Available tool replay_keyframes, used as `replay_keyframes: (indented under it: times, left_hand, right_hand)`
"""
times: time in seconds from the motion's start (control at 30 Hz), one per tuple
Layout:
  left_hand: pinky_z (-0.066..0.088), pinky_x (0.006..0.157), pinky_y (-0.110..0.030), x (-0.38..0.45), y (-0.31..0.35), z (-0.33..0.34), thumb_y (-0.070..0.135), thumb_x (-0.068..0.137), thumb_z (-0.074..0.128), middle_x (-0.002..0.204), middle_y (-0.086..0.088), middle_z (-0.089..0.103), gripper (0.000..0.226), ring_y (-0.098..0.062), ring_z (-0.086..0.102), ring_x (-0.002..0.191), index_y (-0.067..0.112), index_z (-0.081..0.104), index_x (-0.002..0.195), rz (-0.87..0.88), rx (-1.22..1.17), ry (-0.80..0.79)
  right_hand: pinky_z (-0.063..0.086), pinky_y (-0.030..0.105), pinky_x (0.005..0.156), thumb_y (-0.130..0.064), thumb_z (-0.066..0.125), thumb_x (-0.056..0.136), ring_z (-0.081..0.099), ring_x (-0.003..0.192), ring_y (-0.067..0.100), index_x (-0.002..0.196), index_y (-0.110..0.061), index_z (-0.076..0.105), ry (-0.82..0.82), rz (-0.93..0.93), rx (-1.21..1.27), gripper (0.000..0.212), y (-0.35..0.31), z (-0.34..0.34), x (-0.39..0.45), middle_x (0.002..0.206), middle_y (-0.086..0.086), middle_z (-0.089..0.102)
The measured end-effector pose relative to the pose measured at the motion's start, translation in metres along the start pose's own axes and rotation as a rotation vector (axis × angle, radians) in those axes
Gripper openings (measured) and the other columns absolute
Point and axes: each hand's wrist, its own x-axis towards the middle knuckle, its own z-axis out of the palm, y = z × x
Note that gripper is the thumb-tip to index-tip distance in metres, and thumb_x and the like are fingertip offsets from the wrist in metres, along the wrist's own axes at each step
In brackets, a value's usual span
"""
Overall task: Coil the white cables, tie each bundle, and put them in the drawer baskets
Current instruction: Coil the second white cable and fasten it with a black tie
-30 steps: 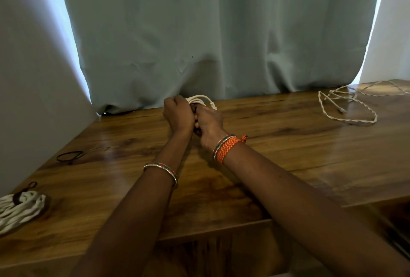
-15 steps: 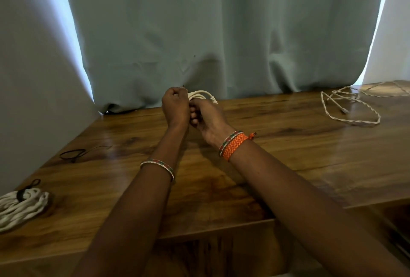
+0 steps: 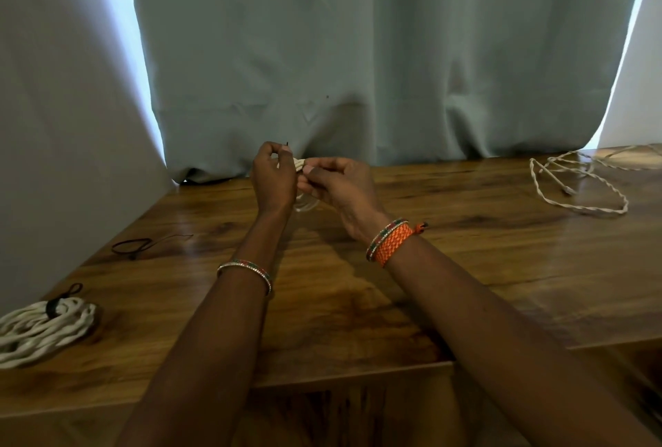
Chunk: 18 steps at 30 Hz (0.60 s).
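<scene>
Both my hands are raised over the back middle of the wooden table (image 3: 465,278). Between them is a small coiled white cable bundle (image 3: 300,164), mostly hidden by my fingers. My left hand (image 3: 274,178) pinches a thin black tie whose tip (image 3: 287,143) sticks up above the fingers. My right hand (image 3: 335,183) holds the bundle with curled fingers. A tied white bundle (image 3: 43,328) with a black tie lies at the left front edge. A loose white cable (image 3: 580,181) sprawls at the back right.
A spare black tie (image 3: 134,245) lies on the table at the left. A grey-green curtain (image 3: 322,52) hangs right behind the table, with light walls on both sides. A dark opening below the table's front right (image 3: 637,375) may be a drawer.
My hands have lifted off the table and turned, the bundle rising with them. The left hand now pulls the black tie upward; the right hand has opened out to the right.
</scene>
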Motion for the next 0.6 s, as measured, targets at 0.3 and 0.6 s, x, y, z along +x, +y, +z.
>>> replay_keyframes:
  times: [0.3,0.6]
  left_hand:
    - [0.038,0.040,-0.019,-0.003,0.004,0.006,0.011,0.093,0.047,0.060,-0.002,0.051,0.012,0.000,0.046,0.036,0.005,0.052,0.083,-0.093,-0.116,-0.082]
    - [0.047,0.058,-0.038,-0.007,0.004,0.006,0.023,0.089,0.052,0.063,0.005,0.055,0.019,-0.016,0.052,0.060,0.010,0.061,0.077,0.113,-0.018,-0.207]
  right_hand:
    - [0.049,0.009,0.059,-0.007,0.068,0.083,0.060,0.062,-0.003,0.089,-0.005,0.069,0.123,-0.370,-0.555,0.006,0.004,-0.006,0.002,0.072,-0.005,0.063]
    - [0.056,0.021,0.061,-0.013,0.069,0.083,0.064,0.069,0.013,0.086,-0.007,0.065,0.287,-0.460,-0.561,0.007,0.002,-0.012,0.008,0.075,0.004,0.065]
